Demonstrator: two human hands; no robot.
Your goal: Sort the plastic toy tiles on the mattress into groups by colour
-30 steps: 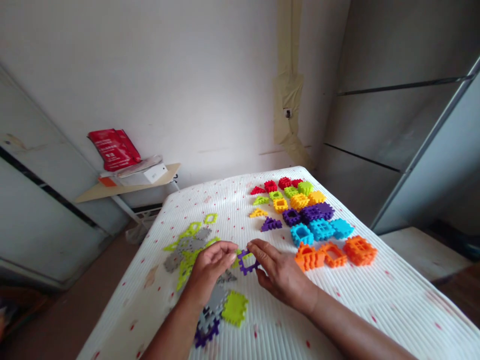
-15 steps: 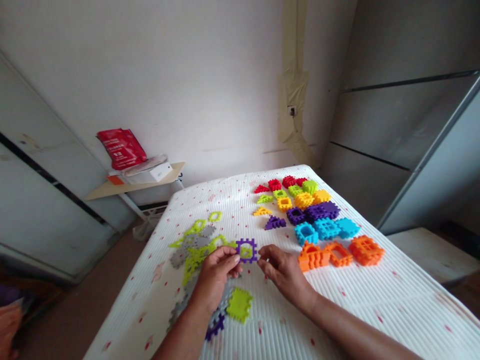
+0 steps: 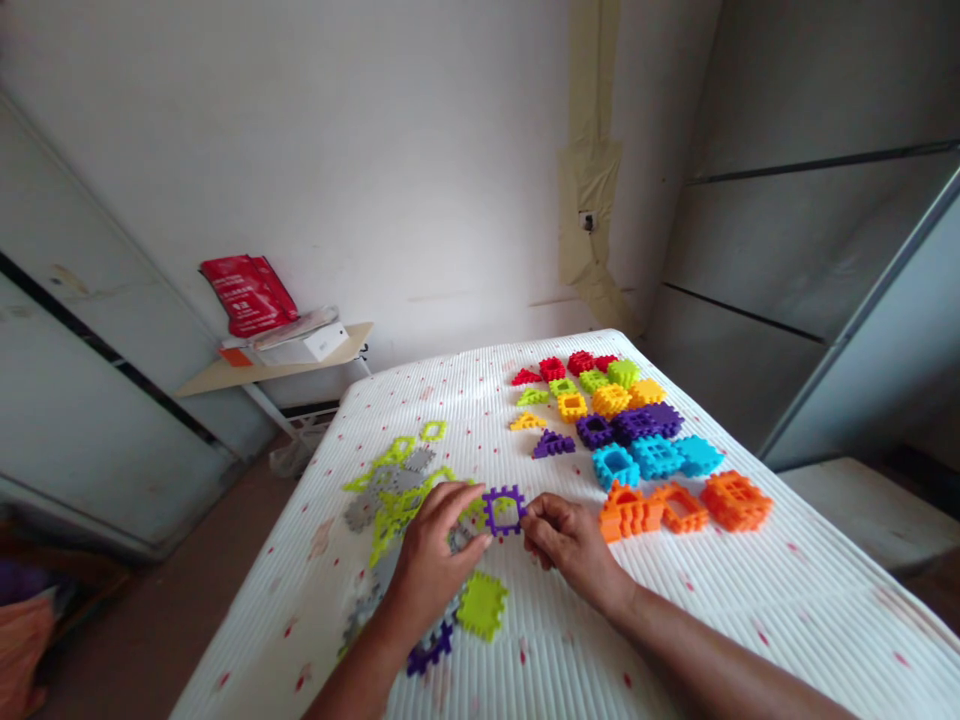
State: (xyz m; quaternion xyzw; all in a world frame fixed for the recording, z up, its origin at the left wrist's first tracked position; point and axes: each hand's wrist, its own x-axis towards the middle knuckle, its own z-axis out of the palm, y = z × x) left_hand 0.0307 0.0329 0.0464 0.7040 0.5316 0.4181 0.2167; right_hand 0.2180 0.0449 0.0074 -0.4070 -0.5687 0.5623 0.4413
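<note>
A purple square puzzle block with a large open middle (image 3: 504,493) is held upright above the bed, its right edge pinched between the thumb and fingers of my right hand (image 3: 568,540). On the block's other side, my left hand (image 3: 435,540) is open, thumb and forefinger apart close to the left edge. Beneath and left of that hand spreads a loose pile of lime green pieces (image 3: 394,515) and grey pieces (image 3: 386,482). A solid lime square (image 3: 482,606) lies in front, beside a partly covered purple piece (image 3: 430,652).
Sorted rows lie on the right of the white bed (image 3: 570,620): red (image 3: 580,362), lime (image 3: 622,373), yellow (image 3: 611,400), purple (image 3: 637,422), blue (image 3: 656,456) and orange (image 3: 735,502). A small table (image 3: 349,350) with a red packet (image 3: 251,295) stands behind left.
The purple block has passed from my left hand to my right and shifted slightly right. My left thumb and forefinger have spread apart; my right fingers have closed on its edge.
</note>
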